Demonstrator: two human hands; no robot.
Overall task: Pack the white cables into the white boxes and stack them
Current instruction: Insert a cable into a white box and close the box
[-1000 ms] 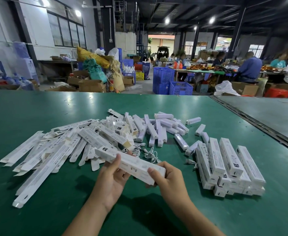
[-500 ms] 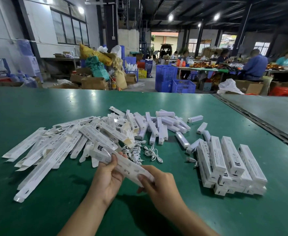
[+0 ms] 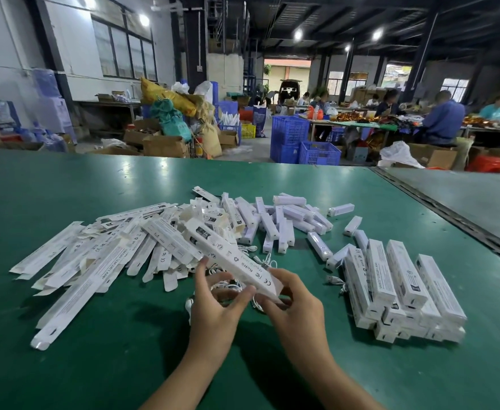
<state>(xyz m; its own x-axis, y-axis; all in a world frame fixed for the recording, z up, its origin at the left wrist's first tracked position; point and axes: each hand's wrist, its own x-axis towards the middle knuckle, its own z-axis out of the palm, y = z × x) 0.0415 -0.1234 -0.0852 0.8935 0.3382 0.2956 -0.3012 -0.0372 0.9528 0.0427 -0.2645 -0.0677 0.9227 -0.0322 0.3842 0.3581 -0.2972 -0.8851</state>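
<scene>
Head view showed a long, thin white cardboard box [image 3: 236, 263] held just above the green table [image 3: 94, 365]. It had flat sides, sharp edges and small gray marks printed on it. The left hand [image 3: 216, 309] pinched it near the middle, thumb on one side and curled fingers on the other. The right hand [image 3: 296, 306] gripped the near end, thumb on top and fingers curled below. What was inside the box could not be seen.

The table top looked smooth and a little shiny. Thin, curly white cables [image 3: 251, 249] lay on it under the held box. The hands and the box hid most of them.

To the left lay a messy pile of flat boxes [image 3: 94, 261], thin like paper strips. Behind sat a heap of short white blocks [image 3: 287, 220] with round corners. To the right stood a neat stack of packed boxes [image 3: 402, 291], lying side by side in layers. Its low rows were partly hidden.

Far behind were blue crates [image 3: 290, 134] with holes in their sides. The small print on the boxes was mostly too blurry to read.
</scene>
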